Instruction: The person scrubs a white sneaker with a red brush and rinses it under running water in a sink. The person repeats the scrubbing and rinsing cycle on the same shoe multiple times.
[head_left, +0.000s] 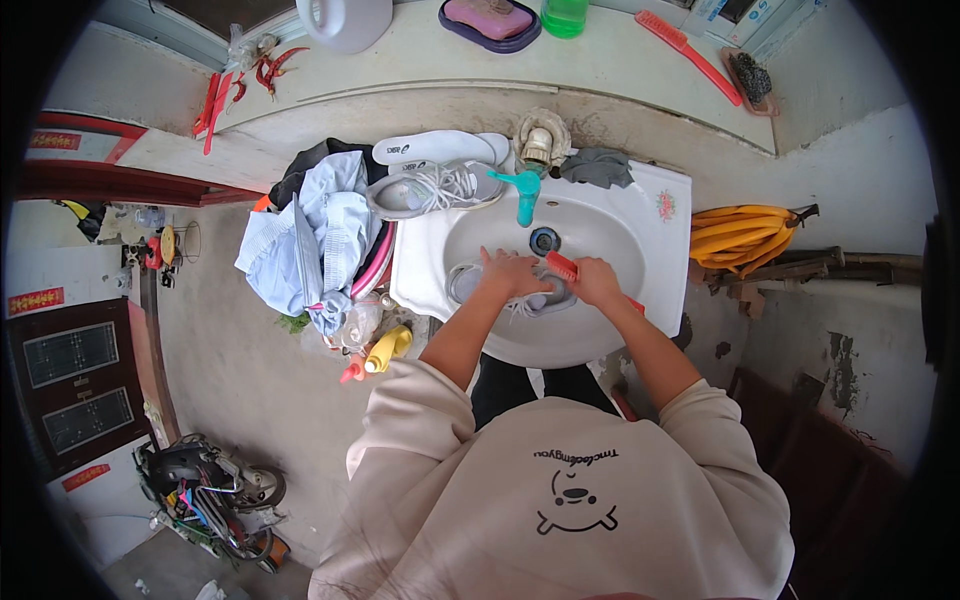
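A light grey sneaker (466, 281) with white laces lies on its way across the white washbasin (517, 349), toe and heel pointing left and right. My left hand (514, 271) is laid over its middle, holding it, with some fingers spread. In my right hand (598, 283) is a red scrub brush (561, 265); its bristled head is by the shoe's right part and its handle end shows below my palm. Both hands cover part of the shoe. Behind them are the dark drain (544, 241) and a teal tap (527, 199).
Another grey sneaker (439, 189) and white insoles (435, 147) sit on the basin's back left. A grey cloth (598, 166) lies right of the tap. Light blue clothes (330, 225) are heaped at left, above a yellow bottle (390, 349). The ledge bears a soap dish (491, 21) and another red brush (686, 54).
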